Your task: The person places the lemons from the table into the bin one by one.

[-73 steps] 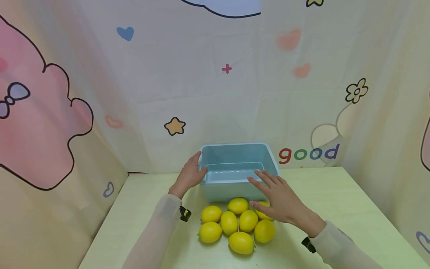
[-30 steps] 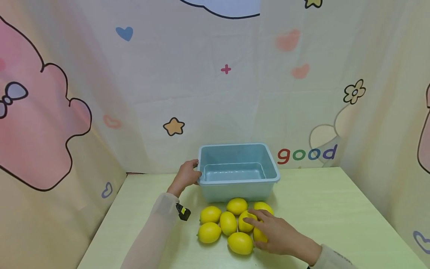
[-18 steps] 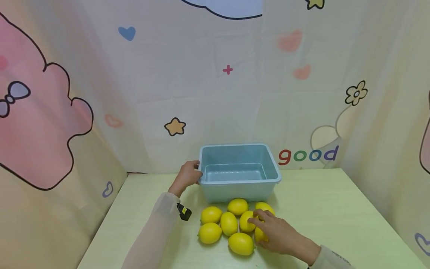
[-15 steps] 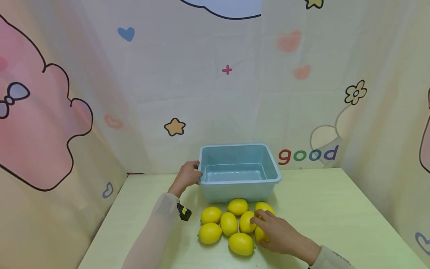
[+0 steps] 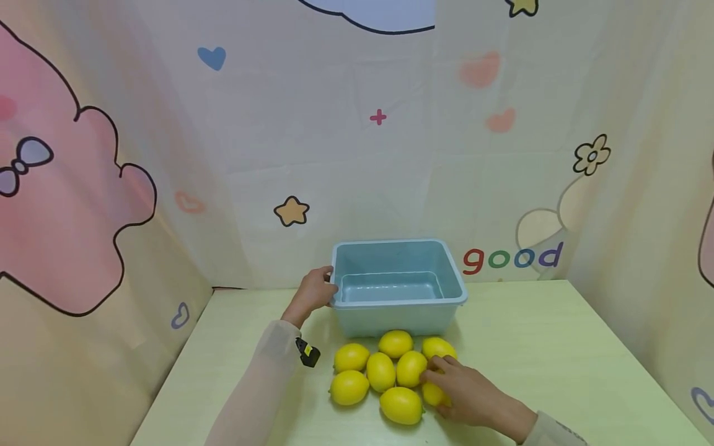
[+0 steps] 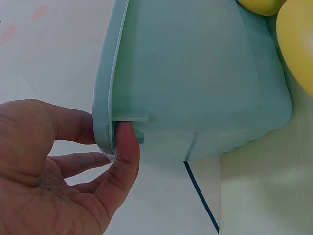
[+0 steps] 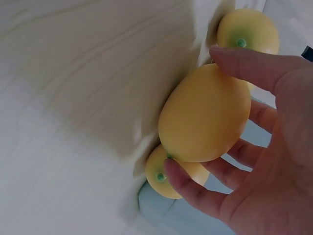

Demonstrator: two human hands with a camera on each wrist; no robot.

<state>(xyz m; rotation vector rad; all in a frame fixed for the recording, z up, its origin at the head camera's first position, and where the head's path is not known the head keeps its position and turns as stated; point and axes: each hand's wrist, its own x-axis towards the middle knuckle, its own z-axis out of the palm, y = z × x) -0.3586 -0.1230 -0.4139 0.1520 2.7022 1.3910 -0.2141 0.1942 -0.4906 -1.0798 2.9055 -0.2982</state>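
A light blue plastic basin (image 5: 397,319) stands at the back of the table, its inside bare. My left hand (image 5: 313,292) pinches the basin's left rim; in the left wrist view the thumb and a finger (image 6: 126,152) lie on either side of that rim. Several yellow lemons lie in a cluster before the basin. My right hand (image 5: 471,391) curls round the lemon (image 5: 432,394) at the cluster's right side and partly hides it. Up close in the right wrist view, the thumb and fingers surround this lemon (image 7: 205,115), which sits at the table surface.
Touching or close to the held lemon are a lemon (image 5: 439,349) behind it, another (image 5: 411,369) to its left and one (image 5: 401,406) at the front. The pale wood-grain table (image 5: 546,359) extends to both sides. A printed curtain (image 5: 357,167) hangs right behind the basin.
My right hand has come down from over the basin's front rim to the right-hand lemon, and its fingers have closed round it. My left hand has shifted slightly down along the rim.
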